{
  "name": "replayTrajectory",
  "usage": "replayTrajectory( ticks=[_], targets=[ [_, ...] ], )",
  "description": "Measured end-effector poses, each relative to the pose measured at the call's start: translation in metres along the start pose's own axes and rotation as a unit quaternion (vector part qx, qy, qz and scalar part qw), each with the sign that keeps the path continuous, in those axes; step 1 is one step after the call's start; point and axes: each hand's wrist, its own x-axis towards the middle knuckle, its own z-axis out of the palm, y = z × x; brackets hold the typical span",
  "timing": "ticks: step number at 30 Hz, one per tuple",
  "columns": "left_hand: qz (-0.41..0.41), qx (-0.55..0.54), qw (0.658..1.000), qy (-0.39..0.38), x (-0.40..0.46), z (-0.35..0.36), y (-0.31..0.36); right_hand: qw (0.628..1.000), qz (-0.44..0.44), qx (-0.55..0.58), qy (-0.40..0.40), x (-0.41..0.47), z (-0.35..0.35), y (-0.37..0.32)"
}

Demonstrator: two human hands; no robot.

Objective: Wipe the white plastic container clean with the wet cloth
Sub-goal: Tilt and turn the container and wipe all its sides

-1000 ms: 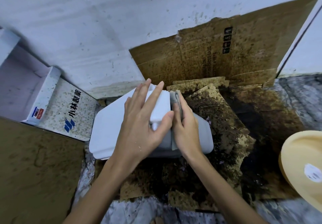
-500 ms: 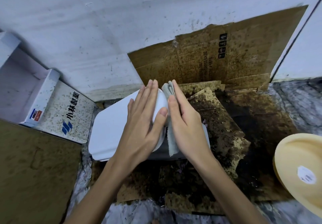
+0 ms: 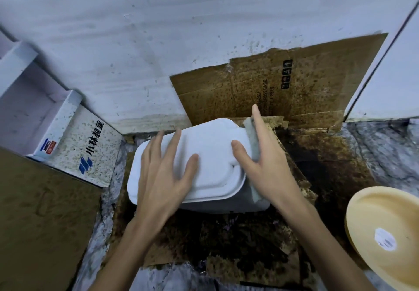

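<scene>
The white plastic container (image 3: 213,154) lies on stained cardboard at the centre, its broad flat face turned up. My left hand (image 3: 165,173) rests flat on that face with the fingers spread, holding it down. My right hand (image 3: 265,159) presses a folded grey wet cloth (image 3: 252,136) against the container's right side, thumb on the top face and fingers stretched along the far edge. Most of the cloth is hidden under my palm; a strip shows at the top and at the lower right corner.
Dirty brown cardboard (image 3: 294,86) leans on the white wall behind and covers the floor (image 3: 249,241) below. A white printed box (image 3: 90,150) stands at the left beside a brown board (image 3: 40,222). A cream round plate (image 3: 385,234) sits at the right edge.
The container has been turned so its flat face points up. My left hand has spread flat on top, and my right hand with the cloth has shifted to the right side.
</scene>
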Motion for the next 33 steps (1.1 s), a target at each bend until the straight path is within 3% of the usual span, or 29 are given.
replayTrajectory(
  ticks=[7,15,25,33],
  targets=[
    [-0.081,0.057,0.994,-0.046,-0.006,-0.004,-0.046,0.997,0.032,-0.058,-0.035,-0.006,-0.042,0.029],
    [-0.138,-0.057,0.98,-0.134,0.003,0.016,-0.05,0.992,0.049,-0.097,-0.066,-0.009,-0.069,0.06],
    [-0.115,-0.101,0.981,-0.119,0.016,0.034,-0.04,0.99,0.068,-0.082,-0.092,-0.001,-0.091,0.077],
    [-0.059,-0.13,0.981,-0.133,0.027,0.026,-0.052,0.997,0.061,-0.001,-0.043,-0.023,-0.08,0.07]
  ],
)
